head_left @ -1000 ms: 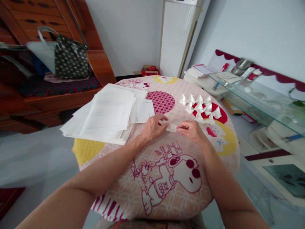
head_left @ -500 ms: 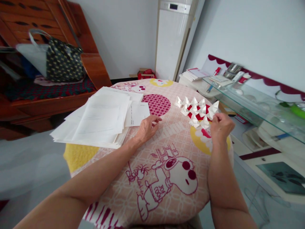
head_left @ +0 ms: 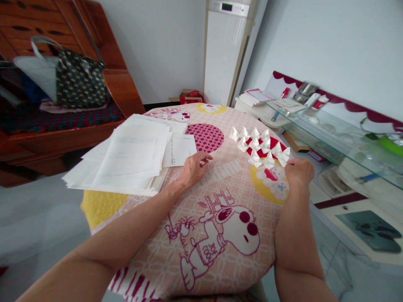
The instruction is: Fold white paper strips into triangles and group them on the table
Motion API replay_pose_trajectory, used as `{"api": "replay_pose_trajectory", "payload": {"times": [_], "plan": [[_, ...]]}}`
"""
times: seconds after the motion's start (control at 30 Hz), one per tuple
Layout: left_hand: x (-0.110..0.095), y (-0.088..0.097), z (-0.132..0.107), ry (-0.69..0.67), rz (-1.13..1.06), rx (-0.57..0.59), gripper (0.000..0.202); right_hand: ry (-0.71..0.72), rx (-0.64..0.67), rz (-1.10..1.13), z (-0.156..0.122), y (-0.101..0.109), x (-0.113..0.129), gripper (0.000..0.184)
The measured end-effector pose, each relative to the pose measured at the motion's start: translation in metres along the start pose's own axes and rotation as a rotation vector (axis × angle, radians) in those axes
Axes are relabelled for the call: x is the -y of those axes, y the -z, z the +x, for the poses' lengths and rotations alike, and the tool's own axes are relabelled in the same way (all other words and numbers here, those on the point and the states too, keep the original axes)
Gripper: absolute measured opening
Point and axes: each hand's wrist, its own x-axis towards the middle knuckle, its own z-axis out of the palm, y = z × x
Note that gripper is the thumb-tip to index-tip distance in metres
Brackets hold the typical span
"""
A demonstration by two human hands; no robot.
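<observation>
My right hand (head_left: pixel 299 172) is at the right side of the table, its fingers pinched at the edge of a white folded paper boat (head_left: pixel 284 157). That boat stands tilted at the right end of a group of several similar paper boats (head_left: pixel 255 145), set close together in rough rows. My left hand (head_left: pixel 195 168) rests on the tablecloth with loosely bent fingers and nothing in them. Just beyond it lies a small white sheet (head_left: pixel 180 150), partly under a large stack of paper (head_left: pixel 134 147).
A patterned cloth (head_left: pixel 217 180) covers the round table. Close on the right stands a glass-topped cabinet (head_left: pixel 333 138) with papers and cups. A wooden bench (head_left: pixel 121 90) holds a dark patterned bag (head_left: pixel 80 79). A tall white air conditioner (head_left: pixel 223 54) stands behind.
The right-hand paper boat has been lowered beside the others, and my right hand has moved slightly down and right with it. My left hand has stayed in place.
</observation>
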Motion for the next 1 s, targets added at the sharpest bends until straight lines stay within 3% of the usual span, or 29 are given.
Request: {"api": "replay_pose_trajectory", "payload": {"times": [0.13, 0.27, 0.63, 0.73, 0.77, 0.87, 0.93, 1.0], "plan": [[0.001, -0.001, 0.000, -0.008, 0.014, 0.013, 0.024, -0.043, -0.084, 0.013, -0.002, 0.009, -0.001, 0.038], [0.001, -0.001, 0.001, -0.005, 0.021, 0.015, 0.023, -0.093, -0.014, -0.016, -0.006, 0.017, -0.001, 0.036], [0.001, -0.002, 0.001, 0.010, 0.049, 0.075, 0.022, -0.039, 0.077, 0.018, 0.000, -0.001, -0.007, 0.029], [-0.001, -0.003, 0.000, 0.002, 0.088, 0.125, 0.021, -0.062, 0.001, 0.033, -0.005, 0.006, -0.004, 0.024], [-0.002, -0.004, 0.000, -0.011, 0.107, 0.150, 0.021, -0.047, -0.084, 0.065, -0.007, 0.008, 0.000, 0.025], [-0.005, -0.005, -0.002, -0.064, 0.176, 0.223, 0.022, 0.149, -0.299, 0.236, -0.022, 0.005, 0.023, 0.028], [-0.006, -0.004, -0.003, -0.083, 0.227, 0.267, 0.024, 0.389, -0.285, 0.406, -0.037, -0.005, 0.047, 0.027], [-0.008, 0.000, -0.003, -0.090, 0.298, 0.298, 0.031, 0.606, -0.170, 0.507, -0.054, -0.020, 0.070, 0.024]]}}
